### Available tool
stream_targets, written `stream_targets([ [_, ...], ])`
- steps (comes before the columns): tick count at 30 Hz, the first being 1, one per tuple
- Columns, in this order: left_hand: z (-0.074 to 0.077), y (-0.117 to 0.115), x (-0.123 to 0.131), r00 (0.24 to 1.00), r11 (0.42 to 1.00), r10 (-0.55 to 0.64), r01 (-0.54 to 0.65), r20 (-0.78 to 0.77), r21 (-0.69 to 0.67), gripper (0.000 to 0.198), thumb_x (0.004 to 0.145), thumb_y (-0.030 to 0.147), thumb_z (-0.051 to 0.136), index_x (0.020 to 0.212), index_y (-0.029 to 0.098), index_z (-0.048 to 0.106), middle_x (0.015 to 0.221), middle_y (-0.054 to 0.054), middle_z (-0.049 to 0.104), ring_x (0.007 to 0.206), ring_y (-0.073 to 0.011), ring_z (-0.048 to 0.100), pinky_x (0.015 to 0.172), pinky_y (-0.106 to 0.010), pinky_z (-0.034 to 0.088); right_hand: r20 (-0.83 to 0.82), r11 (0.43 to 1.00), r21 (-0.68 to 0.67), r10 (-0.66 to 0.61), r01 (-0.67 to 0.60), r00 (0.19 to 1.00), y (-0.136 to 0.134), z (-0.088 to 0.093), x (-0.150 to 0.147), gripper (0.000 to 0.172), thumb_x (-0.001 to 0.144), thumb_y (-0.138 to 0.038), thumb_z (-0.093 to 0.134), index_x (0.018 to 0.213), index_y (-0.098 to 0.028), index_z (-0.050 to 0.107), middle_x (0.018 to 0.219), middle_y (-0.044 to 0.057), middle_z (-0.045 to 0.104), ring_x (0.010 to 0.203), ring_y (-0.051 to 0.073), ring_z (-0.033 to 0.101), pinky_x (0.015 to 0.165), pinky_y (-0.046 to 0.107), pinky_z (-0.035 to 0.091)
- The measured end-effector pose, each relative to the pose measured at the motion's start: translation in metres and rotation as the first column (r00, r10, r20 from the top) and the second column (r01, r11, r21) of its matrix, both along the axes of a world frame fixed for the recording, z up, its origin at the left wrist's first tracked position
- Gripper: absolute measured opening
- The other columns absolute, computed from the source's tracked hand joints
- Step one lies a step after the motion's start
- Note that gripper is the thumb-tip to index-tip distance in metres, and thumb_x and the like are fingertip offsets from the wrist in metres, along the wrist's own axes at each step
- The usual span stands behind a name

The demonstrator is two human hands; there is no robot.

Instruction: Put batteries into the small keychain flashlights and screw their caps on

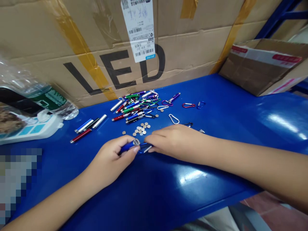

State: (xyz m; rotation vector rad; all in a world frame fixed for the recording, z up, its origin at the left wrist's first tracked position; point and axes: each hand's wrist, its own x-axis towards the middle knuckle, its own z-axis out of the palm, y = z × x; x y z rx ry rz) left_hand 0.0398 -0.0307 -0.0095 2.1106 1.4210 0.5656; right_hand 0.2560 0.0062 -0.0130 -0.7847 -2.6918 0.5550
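My left hand (pixel 115 157) is closed around a small blue penlight (pixel 127 146), its silver end pointing right. A blue carabiner (pixel 141 152) sits against that silver end, pinched by my right hand (pixel 174 139); whether the two are joined I cannot tell. Just beyond my fingers lies a loose group of button cells (pixel 141 129). Farther back is a pile of penlights (pixel 134 107) in red, green, blue, purple, black and silver, some with carabiners on them. A silver carabiner (pixel 173 119) rests beyond my right hand, and a black one (pixel 189 124) is partly hidden behind it.
Several metal tubes (pixel 90 125) lie at the left of the blue table (pixel 156 192). Behind them stand a white power strip (pixel 36 130) and a plastic bottle (pixel 55 101). A large cardboard box (pixel 187 51) backs the table; an open carton (pixel 255 70) is at right.
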Motion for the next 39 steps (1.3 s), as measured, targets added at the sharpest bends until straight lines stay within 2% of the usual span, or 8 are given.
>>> stream_targets([
  [5,0.002,0.000,0.005,1.000,0.997,-0.008,0.008,0.003,-0.077,0.024,0.088,0.037,0.049,0.077,0.019,0.060,0.068,0.003,0.060,0.061,-0.0121,0.054,0.054,-0.020,0.044,0.243,0.960,0.273,-0.002,-0.066,0.970,-0.005,-0.005,-0.003,0.028,0.095,-0.036,0.040,0.095,-0.013,0.057,0.062,0.005,0.063,0.055,0.016,0.055,0.056,0.027,0.032],
  [10,0.000,-0.003,0.008,0.999,0.993,-0.054,0.054,0.000,-0.101,0.021,0.089,0.033,0.048,0.076,0.020,0.058,0.066,0.004,0.059,0.059,-0.0115,0.053,0.053,-0.020,0.041,0.326,0.938,0.335,-0.027,-0.089,0.945,-0.012,-0.005,-0.009,0.031,0.092,-0.038,0.039,0.094,-0.013,0.058,0.054,0.003,0.060,0.047,0.016,0.051,0.052,0.026,0.027],
  [14,-0.001,-0.004,0.005,0.995,0.995,-0.097,0.096,-0.028,-0.032,0.021,0.091,0.032,0.048,0.078,0.020,0.059,0.069,0.003,0.062,0.062,-0.0122,0.055,0.056,-0.021,0.043,0.328,0.945,0.321,-0.049,-0.063,0.943,-0.012,-0.006,-0.010,0.032,0.091,-0.037,0.039,0.093,-0.012,0.060,0.056,0.005,0.061,0.048,0.016,0.053,0.052,0.026,0.027],
  [17,-0.002,-0.006,0.001,0.994,0.994,-0.087,0.092,-0.068,0.063,0.019,0.092,0.035,0.048,0.093,0.021,0.060,0.080,0.001,0.066,0.067,-0.0136,0.059,0.060,-0.023,0.046,0.333,0.964,0.265,-0.102,0.011,0.937,-0.009,-0.004,-0.007,0.033,0.091,-0.037,0.040,0.097,-0.012,0.060,0.062,0.006,0.064,0.052,0.017,0.055,0.053,0.026,0.027],
  [24,-0.008,-0.006,-0.004,0.985,0.965,-0.108,0.136,-0.135,0.222,0.023,0.097,0.033,0.040,0.105,0.022,0.059,0.103,-0.003,0.068,0.094,-0.0178,0.065,0.079,-0.027,0.051,0.310,0.980,0.101,-0.192,0.168,0.931,0.002,0.001,-0.003,0.031,0.095,-0.037,0.036,0.100,-0.015,0.057,0.069,0.005,0.064,0.057,0.016,0.054,0.053,0.026,0.023],
  [30,-0.012,-0.005,-0.002,0.986,0.954,-0.103,0.135,-0.131,0.267,0.020,0.096,0.035,0.045,0.100,0.022,0.060,0.093,0.000,0.071,0.082,-0.0151,0.067,0.073,-0.024,0.052,0.331,0.974,0.086,-0.227,0.210,0.916,-0.001,0.002,-0.007,0.032,0.096,-0.037,0.034,0.102,-0.015,0.056,0.073,0.006,0.064,0.060,0.018,0.056,0.053,0.026,0.024],
  [35,-0.011,-0.004,0.000,0.990,0.944,0.031,0.017,-0.138,0.331,0.018,0.094,0.036,0.047,0.095,0.021,0.057,0.086,0.000,0.071,0.075,-0.0160,0.067,0.064,-0.024,0.051,0.340,0.980,0.080,-0.197,0.181,0.919,-0.006,0.003,-0.009,0.033,0.097,-0.039,0.033,0.100,-0.015,0.056,0.073,0.006,0.064,0.059,0.017,0.056,0.053,0.027,0.025],
  [39,-0.009,-0.004,-0.001,0.992,0.942,-0.023,0.064,-0.124,0.331,0.016,0.094,0.034,0.046,0.092,0.021,0.055,0.078,0.001,0.069,0.067,-0.0141,0.065,0.058,-0.022,0.049,0.307,0.975,0.043,-0.219,0.216,0.926,-0.007,0.003,-0.009,0.033,0.097,-0.037,0.032,0.097,-0.015,0.056,0.074,0.006,0.063,0.060,0.017,0.055,0.053,0.027,0.024],
])
